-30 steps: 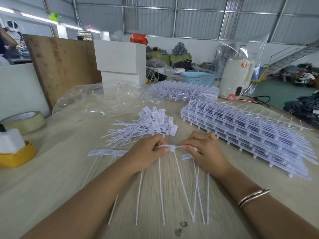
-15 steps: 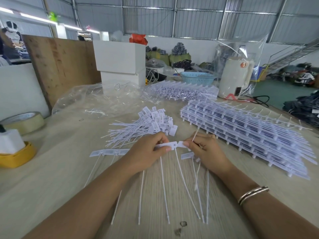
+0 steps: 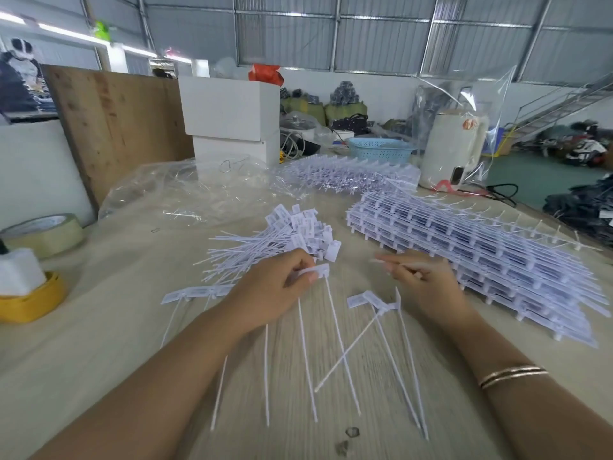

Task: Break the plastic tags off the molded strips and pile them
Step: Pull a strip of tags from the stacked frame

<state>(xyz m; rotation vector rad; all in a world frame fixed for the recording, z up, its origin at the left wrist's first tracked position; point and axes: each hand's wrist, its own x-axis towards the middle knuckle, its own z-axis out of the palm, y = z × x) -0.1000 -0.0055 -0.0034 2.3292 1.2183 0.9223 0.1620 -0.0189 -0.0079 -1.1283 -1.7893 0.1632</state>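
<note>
A pale wood-grain table [image 3: 99, 327] fills the foreground of a large metal-walled hall, with a brown plywood board [image 3: 116, 127] and white boxes [image 3: 232, 117] standing behind it, crumpled clear plastic film [image 3: 185, 190] lying at the far side, and a roll of beige tape [image 3: 43, 232] at the left edge. The left hand [image 3: 272, 290] pinches the flat head of a white plastic strip of joined tags [image 3: 318, 272] between thumb and fingers, the thin tails trailing toward the camera across the table. The right hand [image 3: 421, 283] is apart from it, fingers closed on a thin white piece [image 3: 398, 264] too blurred to identify. Between the hands, just in front of the right one, a few loose white tags [image 3: 371, 302] lie crossed on the table. The pile of separated white tags [image 3: 275, 240] sits just beyond the left hand, and a tall stack of unbroken white molded strips [image 3: 481, 257] lies to the right, touching the back of the right hand. A second stack [image 3: 348, 174] lies farther back, partly under the film. The left arm hides the middle of another strip [image 3: 195, 292].
</note>
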